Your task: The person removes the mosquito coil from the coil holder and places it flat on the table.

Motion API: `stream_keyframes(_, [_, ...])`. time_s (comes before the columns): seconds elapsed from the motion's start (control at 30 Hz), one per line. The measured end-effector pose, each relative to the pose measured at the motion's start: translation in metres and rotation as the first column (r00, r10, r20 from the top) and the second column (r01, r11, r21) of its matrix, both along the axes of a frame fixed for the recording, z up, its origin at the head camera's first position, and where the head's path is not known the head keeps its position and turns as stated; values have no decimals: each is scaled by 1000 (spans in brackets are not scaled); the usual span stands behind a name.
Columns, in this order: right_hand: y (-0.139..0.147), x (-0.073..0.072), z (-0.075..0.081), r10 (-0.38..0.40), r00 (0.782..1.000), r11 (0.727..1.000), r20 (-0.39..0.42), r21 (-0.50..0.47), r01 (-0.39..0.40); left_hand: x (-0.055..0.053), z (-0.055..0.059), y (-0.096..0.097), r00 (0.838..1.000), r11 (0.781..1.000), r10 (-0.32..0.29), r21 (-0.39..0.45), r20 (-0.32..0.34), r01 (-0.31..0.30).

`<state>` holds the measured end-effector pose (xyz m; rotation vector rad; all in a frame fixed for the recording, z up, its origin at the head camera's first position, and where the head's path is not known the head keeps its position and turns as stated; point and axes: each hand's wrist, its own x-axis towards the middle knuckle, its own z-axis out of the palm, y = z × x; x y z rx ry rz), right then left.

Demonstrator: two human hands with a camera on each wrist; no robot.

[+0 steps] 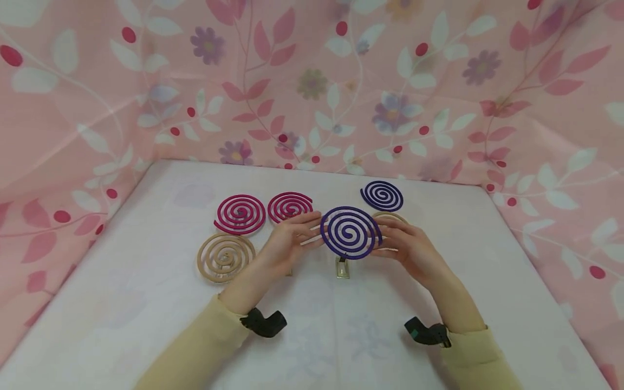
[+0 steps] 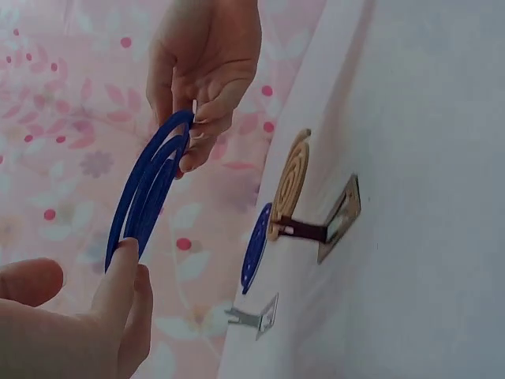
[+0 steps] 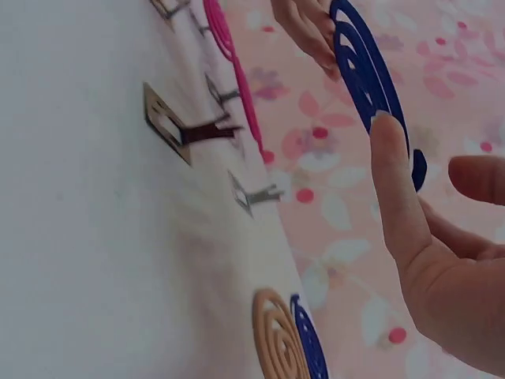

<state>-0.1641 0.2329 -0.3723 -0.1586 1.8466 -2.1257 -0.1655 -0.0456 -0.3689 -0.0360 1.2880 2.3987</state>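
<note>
Both hands hold a blue mosquito coil [image 1: 348, 234] up in front of the person, over the white table. My left hand [image 1: 287, 238] has its fingertips at the coil's left edge. Fingers of my right hand [image 1: 414, 252] grip the opposite edge; in the right wrist view, the index fingertip [image 3: 387, 130] lies against the coil's face. Below the held coil, a small metal coil stand [image 1: 343, 269] is upright on the table, its prong reaching toward the coil's lower rim in the head view. Behind my right hand, a beige coil [image 1: 390, 216] is partly hidden.
Two pink coils [image 1: 241, 214] are on the left, one partly behind my left hand. A beige coil [image 1: 225, 259] is nearer the front left, and another blue coil [image 1: 382, 196] at the back right. Floral pink cloth [image 1: 312, 108] hangs behind the white table [image 1: 341, 336].
</note>
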Motion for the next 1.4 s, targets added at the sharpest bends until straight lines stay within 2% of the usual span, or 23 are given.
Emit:
stream_keyframes(0.13, [33,-5,4,31,999,998,-12,51,-31,-4,-2,32,999,999,13,47,44,-15])
stream_keyframes(0.33, [73,-14,1,37,999,999,-25,35,-36,-11,-2,76,996,997,45,64,83,-50])
stream_keyframes(0.53, [98,-18,-6,52,998,998,-22,32,-51,-13,-6,105,992,991,73,106,107,-84])
stream_keyframes(0.7, [114,-20,-14,88,996,993,-15,81,-87,-8,-16,118,985,991,93,85,148,-107])
stream_keyframes(0.87, [126,-21,-24,150,989,978,4,145,-149,4,-24,127,976,991,114,49,185,-125])
stream_keyframes(1.1, [135,-20,-33,202,977,923,72,319,-214,16,-31,136,971,990,143,-44,190,-137])
stream_keyframes(1.4, [140,-20,-39,253,957,887,139,361,-287,24,-37,143,968,983,167,-105,188,-150])
